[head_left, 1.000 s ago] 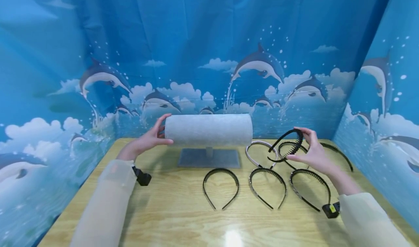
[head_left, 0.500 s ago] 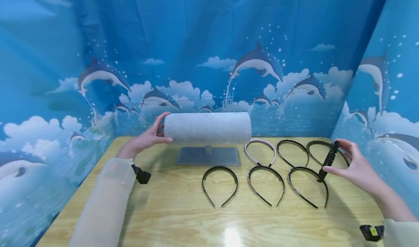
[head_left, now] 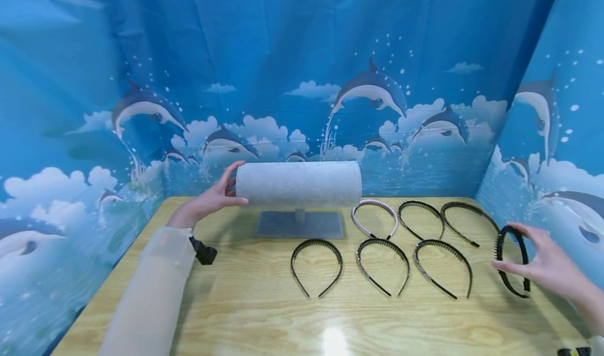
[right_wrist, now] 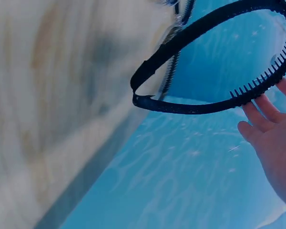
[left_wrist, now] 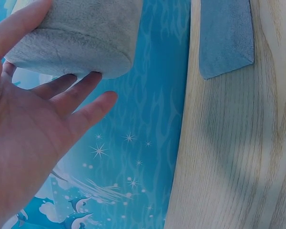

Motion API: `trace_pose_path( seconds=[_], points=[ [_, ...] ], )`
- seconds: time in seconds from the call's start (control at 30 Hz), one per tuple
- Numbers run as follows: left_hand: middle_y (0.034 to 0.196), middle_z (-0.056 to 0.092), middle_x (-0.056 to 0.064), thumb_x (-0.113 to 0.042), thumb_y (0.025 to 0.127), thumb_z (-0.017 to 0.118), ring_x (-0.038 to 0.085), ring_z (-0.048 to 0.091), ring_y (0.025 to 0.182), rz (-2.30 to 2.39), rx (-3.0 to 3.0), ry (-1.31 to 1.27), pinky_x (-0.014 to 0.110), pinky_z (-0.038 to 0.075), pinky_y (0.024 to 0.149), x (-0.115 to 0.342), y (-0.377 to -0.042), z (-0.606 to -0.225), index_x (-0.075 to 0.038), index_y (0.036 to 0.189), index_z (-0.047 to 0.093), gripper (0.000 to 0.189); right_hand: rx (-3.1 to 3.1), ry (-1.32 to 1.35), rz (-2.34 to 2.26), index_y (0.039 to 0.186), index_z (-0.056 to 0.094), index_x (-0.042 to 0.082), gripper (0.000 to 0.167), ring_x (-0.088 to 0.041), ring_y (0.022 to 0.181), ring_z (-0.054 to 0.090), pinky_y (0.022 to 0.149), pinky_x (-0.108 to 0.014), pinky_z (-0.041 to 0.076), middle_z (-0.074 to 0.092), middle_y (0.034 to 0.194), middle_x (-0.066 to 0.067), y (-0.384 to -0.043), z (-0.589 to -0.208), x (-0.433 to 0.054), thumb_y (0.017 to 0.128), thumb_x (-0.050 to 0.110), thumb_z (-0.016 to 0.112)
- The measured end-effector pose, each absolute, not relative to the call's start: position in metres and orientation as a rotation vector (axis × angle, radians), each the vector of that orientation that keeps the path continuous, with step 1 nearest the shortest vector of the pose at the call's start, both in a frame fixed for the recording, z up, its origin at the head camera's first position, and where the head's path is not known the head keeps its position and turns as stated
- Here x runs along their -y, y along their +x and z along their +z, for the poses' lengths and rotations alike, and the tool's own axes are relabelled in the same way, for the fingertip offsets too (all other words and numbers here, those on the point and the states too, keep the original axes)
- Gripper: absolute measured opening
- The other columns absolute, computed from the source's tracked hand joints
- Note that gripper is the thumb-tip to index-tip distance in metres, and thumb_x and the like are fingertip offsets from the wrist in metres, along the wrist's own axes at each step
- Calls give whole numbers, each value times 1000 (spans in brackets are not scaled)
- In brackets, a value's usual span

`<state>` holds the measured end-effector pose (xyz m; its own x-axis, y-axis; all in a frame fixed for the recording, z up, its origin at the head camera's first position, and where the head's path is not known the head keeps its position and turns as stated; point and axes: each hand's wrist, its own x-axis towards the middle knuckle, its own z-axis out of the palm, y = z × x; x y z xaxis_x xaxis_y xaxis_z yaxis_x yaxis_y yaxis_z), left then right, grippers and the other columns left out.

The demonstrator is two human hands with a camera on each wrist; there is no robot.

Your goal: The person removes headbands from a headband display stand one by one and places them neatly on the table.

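Note:
My left hand grips the left end of a grey plush roll, which lies level on a short post over a flat grey base. In the left wrist view, the fingertips and thumb are spread around the end of the roll. At the table's right side, my right hand holds a black toothed headband upright between thumb and fingers. Its comb teeth and narrow tips show in the right wrist view, where fingers touch the toothed part of the band.
On the wooden table, three headbands lie in a front row, including a plain black headband. Behind them are three more, among them a pink headband. A blue dolphin curtain borders the table at the back and sides.
My right hand has carried the black headband rightward and nearer, from above the back row to the right of the front row. The left hand has stayed on the roll.

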<state>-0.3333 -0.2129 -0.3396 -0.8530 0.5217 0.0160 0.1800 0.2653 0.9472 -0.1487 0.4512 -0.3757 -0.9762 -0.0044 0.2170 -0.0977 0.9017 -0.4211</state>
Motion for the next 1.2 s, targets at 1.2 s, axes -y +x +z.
trace_pose_path(
  seconds=[1.2],
  points=[
    [156, 8, 22, -10, 94, 66, 49, 23, 137, 1626, -2224, 663, 61, 36, 102, 213, -330, -340, -31, 156, -2, 94, 3131, 143, 414, 135, 31, -19, 101, -73, 109, 24, 82, -83, 20, 20, 129, -55, -178, -422, -481, 75, 46, 80]
  ],
)
